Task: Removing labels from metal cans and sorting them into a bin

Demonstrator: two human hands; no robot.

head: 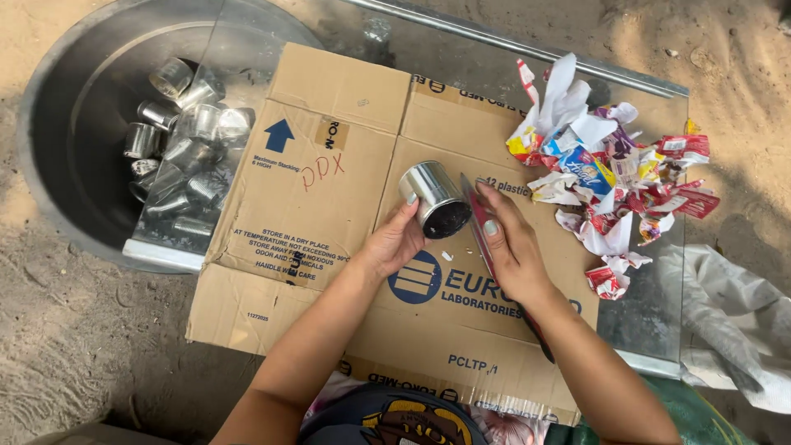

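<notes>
My left hand (394,244) grips a bare, shiny metal can (434,198), tilted so its dark open end faces me. My right hand (512,249) holds a long knife (479,216) with a dark handle, its blade lying against the can's right side. Both hands are over a flattened brown cardboard box (329,206) with blue printing, spread on a glass sheet. Small white paper scraps lie on the cardboard below the can.
A large round metal basin (74,124) at the left holds several stripped shiny cans (185,148). A pile of torn red, white and blue paper labels (610,173) lies at the right. Sandy ground surrounds everything; a white sack (733,313) lies at the far right.
</notes>
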